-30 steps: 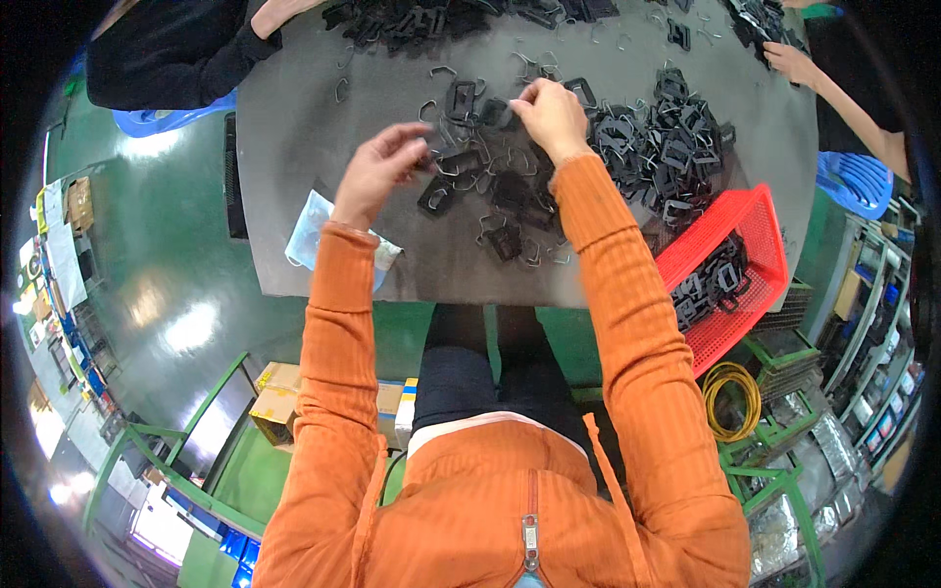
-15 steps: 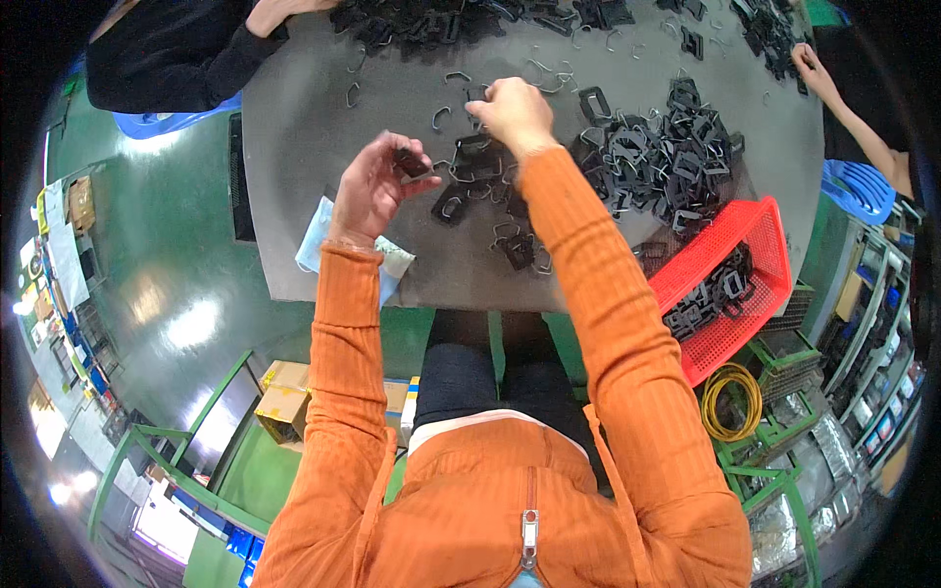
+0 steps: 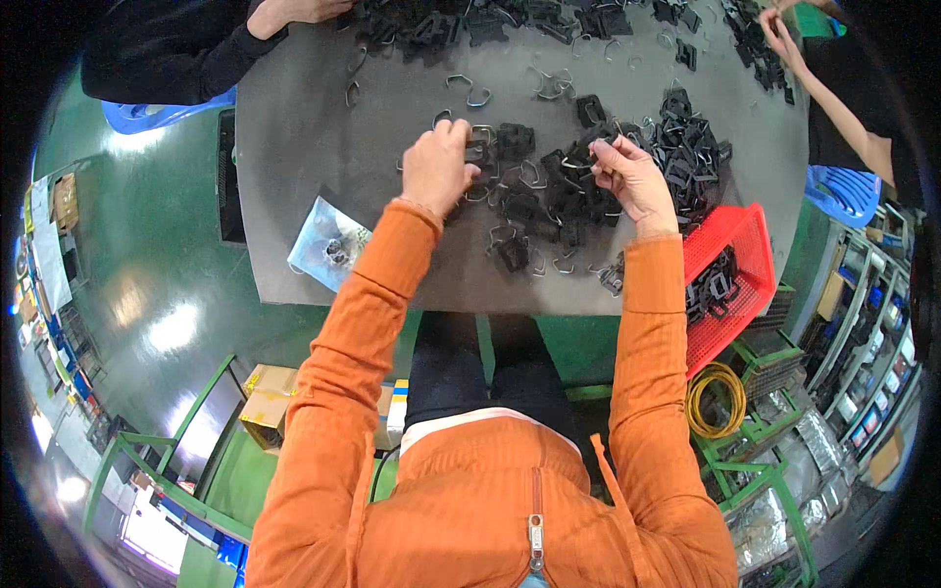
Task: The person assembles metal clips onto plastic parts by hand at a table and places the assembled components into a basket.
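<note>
My left hand (image 3: 438, 169) is curled over loose parts on the grey table, its fingers closed beside a black plastic piece (image 3: 477, 152). What it grips is hidden. To the right, my right hand (image 3: 637, 181) pinches thumb and fingers together above a pile of black plastic pieces (image 3: 691, 147); the small thing at its fingertips is too unclear to name. Between the hands lie more black pieces (image 3: 515, 142) and bent metal wire hooks (image 3: 532, 176). Several loose hooks (image 3: 477, 96) lie just beyond my left hand.
A red perforated basket (image 3: 760, 250) holding black pieces leans at the table's right front edge. A light-blue packet (image 3: 319, 235) with small metal bits rests at the left front. Co-workers' hands (image 3: 299, 10) work at the far left and right. A yellow coil (image 3: 718, 402) hangs below the basket.
My left hand has moved right and turned palm-down over the parts. My right hand has moved right and nearer, to the pile. Several pieces between them have shifted.
</note>
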Available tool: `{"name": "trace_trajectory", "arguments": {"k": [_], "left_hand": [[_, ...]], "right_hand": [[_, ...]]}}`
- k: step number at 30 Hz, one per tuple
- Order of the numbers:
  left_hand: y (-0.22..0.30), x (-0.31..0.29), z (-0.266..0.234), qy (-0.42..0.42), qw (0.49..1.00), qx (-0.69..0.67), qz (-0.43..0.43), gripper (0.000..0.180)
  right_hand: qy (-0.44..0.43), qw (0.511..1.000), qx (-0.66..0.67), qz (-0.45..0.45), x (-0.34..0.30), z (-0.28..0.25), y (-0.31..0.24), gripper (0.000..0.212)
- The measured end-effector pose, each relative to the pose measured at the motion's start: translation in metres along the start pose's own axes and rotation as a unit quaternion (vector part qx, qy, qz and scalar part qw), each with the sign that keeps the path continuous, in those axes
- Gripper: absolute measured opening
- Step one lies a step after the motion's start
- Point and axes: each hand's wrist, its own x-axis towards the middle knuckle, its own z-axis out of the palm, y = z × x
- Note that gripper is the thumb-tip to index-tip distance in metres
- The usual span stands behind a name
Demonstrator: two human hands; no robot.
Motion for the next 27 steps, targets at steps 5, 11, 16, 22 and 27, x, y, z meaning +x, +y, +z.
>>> {"name": "trace_trajectory", "arguments": {"k": [5, 11, 16, 22, 27], "left_hand": [[-0.015, 0.012, -0.03, -0.148, 0.956, -0.229, -0.106, 0.034], [-0.034, 0.0, -0.023, -0.148, 0.839, -0.5, -0.157, 0.023], [-0.035, 0.0, -0.024, -0.188, 0.784, -0.555, -0.206, 0.019], [-0.021, -0.007, -0.022, -0.131, 0.78, -0.593, -0.149, 0.012], [-0.01, -0.012, -0.016, -0.128, 0.801, -0.574, -0.111, 0.013]], "right_hand": [[0.044, 0.993, -0.104, 0.03, -0.001, -0.014, 0.016, 0.016], [0.134, 0.94, -0.304, -0.08, -0.004, -0.004, 0.02, 0.02], [0.083, 0.996, -0.018, -0.007, -0.005, 0.0, 0.011, 0.017], [0.112, 0.989, -0.094, 0.003, -0.005, 0.005, 0.011, 0.016], [0.123, 0.985, -0.117, -0.023, -0.004, 0.014, 0.009, 0.017]]}}
